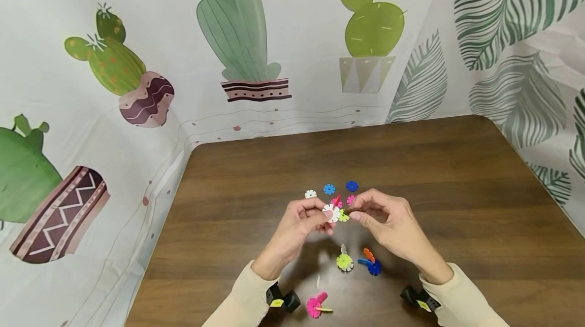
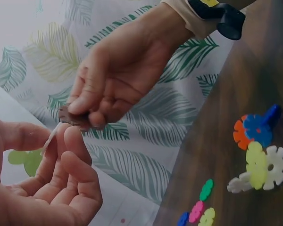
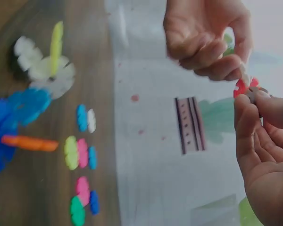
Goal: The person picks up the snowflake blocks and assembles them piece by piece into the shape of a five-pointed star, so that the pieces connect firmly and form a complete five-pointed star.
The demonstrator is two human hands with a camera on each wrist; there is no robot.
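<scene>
My left hand (image 1: 303, 220) pinches a white notched plastic disc (image 1: 331, 213) between thumb and fingers. A red notched disc (image 3: 243, 87) shows right beside the white one, at the meeting fingertips. Opposite, my right hand (image 1: 388, 220) pinches a brown notched disc (image 2: 73, 117) by thumb and fingers, its edge close to the white disc. Both hands are raised over the table, fingertips nearly together. In the left wrist view the white disc (image 2: 49, 141) appears edge-on, partly hidden by the left fingers. The right thumb covers part of the brown disc in the right wrist view.
Loose discs lie beyond the hands, including a white disc (image 1: 311, 193), a light blue disc (image 1: 329, 189) and a dark blue disc (image 1: 352, 186). Nearer stand a yellow-and-white cluster (image 1: 345, 262), a blue-and-orange cluster (image 1: 374, 267) and a pink cluster (image 1: 314, 307) on the wooden table (image 1: 219, 225).
</scene>
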